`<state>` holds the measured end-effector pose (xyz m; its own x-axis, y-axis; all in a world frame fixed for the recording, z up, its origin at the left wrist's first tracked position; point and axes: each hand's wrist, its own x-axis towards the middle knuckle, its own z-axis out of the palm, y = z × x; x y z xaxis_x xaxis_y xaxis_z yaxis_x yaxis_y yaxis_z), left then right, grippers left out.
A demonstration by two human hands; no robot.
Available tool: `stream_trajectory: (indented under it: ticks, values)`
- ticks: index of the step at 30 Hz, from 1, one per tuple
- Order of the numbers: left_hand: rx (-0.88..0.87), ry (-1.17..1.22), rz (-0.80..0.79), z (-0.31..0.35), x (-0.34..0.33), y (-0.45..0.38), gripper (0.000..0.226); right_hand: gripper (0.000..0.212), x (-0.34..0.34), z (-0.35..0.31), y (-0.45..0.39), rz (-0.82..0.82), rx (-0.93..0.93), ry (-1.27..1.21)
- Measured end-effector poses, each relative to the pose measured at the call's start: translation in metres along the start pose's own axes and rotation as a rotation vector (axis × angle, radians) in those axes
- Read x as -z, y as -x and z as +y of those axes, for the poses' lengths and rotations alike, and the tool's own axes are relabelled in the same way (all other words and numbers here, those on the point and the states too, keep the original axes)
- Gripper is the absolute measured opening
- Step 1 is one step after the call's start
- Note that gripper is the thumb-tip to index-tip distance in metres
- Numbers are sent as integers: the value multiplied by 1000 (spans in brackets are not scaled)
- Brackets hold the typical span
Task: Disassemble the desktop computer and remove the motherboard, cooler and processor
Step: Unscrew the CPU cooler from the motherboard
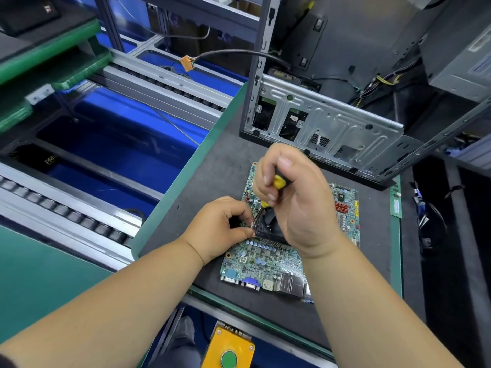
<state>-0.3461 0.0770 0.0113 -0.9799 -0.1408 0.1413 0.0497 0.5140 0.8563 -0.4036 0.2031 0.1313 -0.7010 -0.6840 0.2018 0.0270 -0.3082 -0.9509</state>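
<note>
Board (261,258) out on mat. Right hand (295,200) grips screwdriver (279,181) at cooler (269,225) screw; left hand (221,224) pinches tip. Next, probably: remaining screws, lift cooler.

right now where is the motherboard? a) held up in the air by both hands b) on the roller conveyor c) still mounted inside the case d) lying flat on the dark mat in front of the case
d: the motherboard lies flat on the dark mat, in front of the open case, which stands behind it.
</note>
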Motion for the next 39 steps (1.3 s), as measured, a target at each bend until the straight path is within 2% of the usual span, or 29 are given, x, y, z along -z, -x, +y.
stream_trajectory:
  ticks: [3, 6, 14, 17, 19, 21, 25, 28, 32, 36, 39]
  values:
    - [18, 13, 7, 1, 0, 0, 41, 17, -8, -2, 2, -45, -81, 66]
    - [29, 9, -2, 2, 0, 0, 44, 11, -8, -10, 0, 14, -101, 82]
    - [41, 16, -13, 5, 2, 1, 37, 25, -16, 0, 3, 103, 1, 57]
    - [35, 21, 3, 4, 2, 1, 42, 23, -10, 1, -2, -6, 5, -47]
    - [28, 38, 8, 3, 1, 2, 38, 22, -7, -1, -6, -148, -47, -55]
    - [30, 42, 12, 3, 0, 1, 32, 21, -5, -6, -9, -220, -105, -70]
    - [20, 3, 3, 1, 0, 0, 34, 11, -2, -12, 0, -97, -172, -35]
    - [17, -13, -15, 0, -1, 1, 21, 17, -8, -10, 15, 1, -146, 101]
    - [-8, -71, -25, -3, -1, 0, 11, 23, -31, -3, 22, 74, -81, 134]
    - [-41, -120, -42, -3, -2, -2, 10, 29, -44, 8, 14, 132, -59, 187]
    - [-4, -77, -60, -4, 0, -2, 13, 30, -33, 2, 1, 73, -101, 141]
